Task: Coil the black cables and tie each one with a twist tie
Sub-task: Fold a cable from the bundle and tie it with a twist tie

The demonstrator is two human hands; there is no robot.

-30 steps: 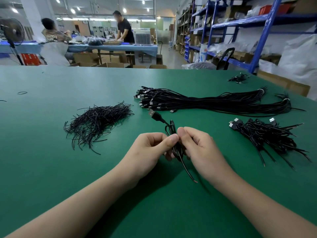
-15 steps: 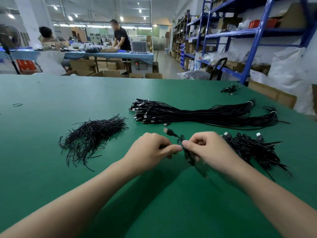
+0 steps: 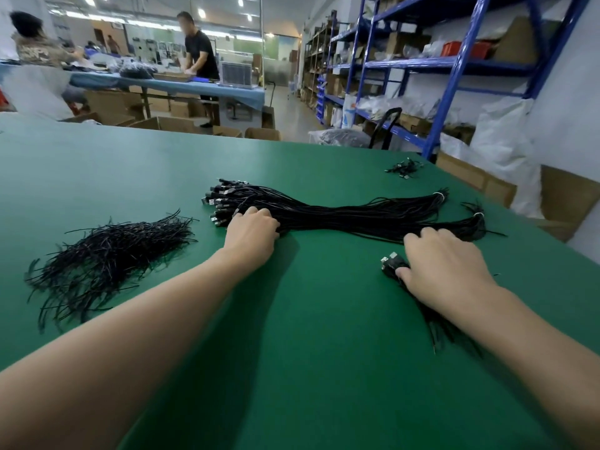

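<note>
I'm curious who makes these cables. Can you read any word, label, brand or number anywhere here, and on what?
None can be read.
Print on the seated person's top: blurred.
Blue mark on the white bag by the blue shelves: blurred.
The cardboard boxes: no label readable.
The black cables and twist ties: no marking visible.

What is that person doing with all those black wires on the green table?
A person is coiling and tying cables at a green table. The left hand reaches into the long bundle of loose black cables, with its fingertips near the plug ends. The right hand lies over a small pile of coiled black cables, thumb against one. A heap of thin black twist ties lies at the left.
</note>
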